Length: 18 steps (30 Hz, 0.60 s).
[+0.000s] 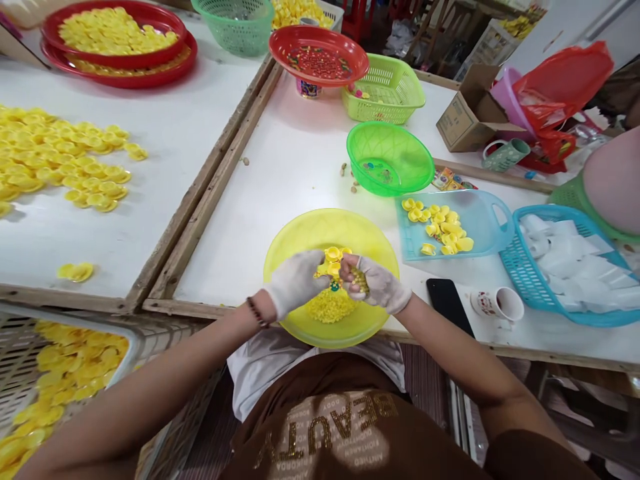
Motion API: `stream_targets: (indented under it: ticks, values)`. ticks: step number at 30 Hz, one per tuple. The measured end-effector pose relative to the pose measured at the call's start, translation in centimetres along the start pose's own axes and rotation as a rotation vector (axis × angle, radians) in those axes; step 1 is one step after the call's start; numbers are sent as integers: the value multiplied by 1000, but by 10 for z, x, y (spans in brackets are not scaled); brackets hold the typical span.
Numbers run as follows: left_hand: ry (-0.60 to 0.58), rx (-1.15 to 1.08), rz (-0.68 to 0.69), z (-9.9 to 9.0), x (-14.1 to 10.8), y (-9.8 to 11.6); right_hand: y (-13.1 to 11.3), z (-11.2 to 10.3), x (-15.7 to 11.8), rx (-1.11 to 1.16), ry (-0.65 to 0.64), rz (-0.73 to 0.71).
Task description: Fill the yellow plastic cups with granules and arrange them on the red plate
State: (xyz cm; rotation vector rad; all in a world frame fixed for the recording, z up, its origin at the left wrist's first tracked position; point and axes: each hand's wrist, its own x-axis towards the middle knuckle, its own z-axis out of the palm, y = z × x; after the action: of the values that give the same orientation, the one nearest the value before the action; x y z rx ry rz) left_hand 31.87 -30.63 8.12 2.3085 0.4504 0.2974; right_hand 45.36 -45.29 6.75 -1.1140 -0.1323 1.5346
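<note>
Both of my hands wear pale gloves and hover over a round yellow basin (285,233). My left hand (299,280) is closed at the fingertips on a small yellow plastic piece (321,269). My right hand (377,283) is curled around a clump of tiny yellowish pieces (359,281), its bare fingertips turned towards the left hand. Beneath them a heap of small yellow bits (331,307) lies in the basin. Several yellow cup-shaped pieces (334,255) sit just beyond the fingers, and a small green item (335,285) shows between the hands.
At right are a blue tray (480,230) with yellow cups, a blue basket (555,303) of white pieces, a phone (447,303) and a mug (495,305). Green bowl (425,157) and red tray (280,50) stand beyond. Yellow caps (60,150) cover the left table; a crate (127,340) stands below.
</note>
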Motion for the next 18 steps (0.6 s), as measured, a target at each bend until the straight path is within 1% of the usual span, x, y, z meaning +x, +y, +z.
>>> stream_targets:
  ticks: [2, 3, 5, 9, 12, 15, 18]
  values:
    - [-23, -15, 6, 25, 8, 7, -5, -4, -3, 83, 66, -125]
    - [-36, -25, 9, 33, 11, 9, -8, -4, -3, 99, 93, -180]
    - [-59, -39, 19, 42, 17, 10, -11, -1, -3, 115, 135, -284]
    - [-99, -57, 47, 47, 23, 12, -17, 16, 2, 131, 202, -513]
    - [-120, -69, 74, 50, 19, 13, -19, 30, 7, 146, 226, -648]
    - [-100, -106, 92, 50, 10, 14, -17, 38, 11, 140, 243, -747]
    - [-67, -132, 71, 44, 3, 15, -14, 41, 12, 109, 259, -790]
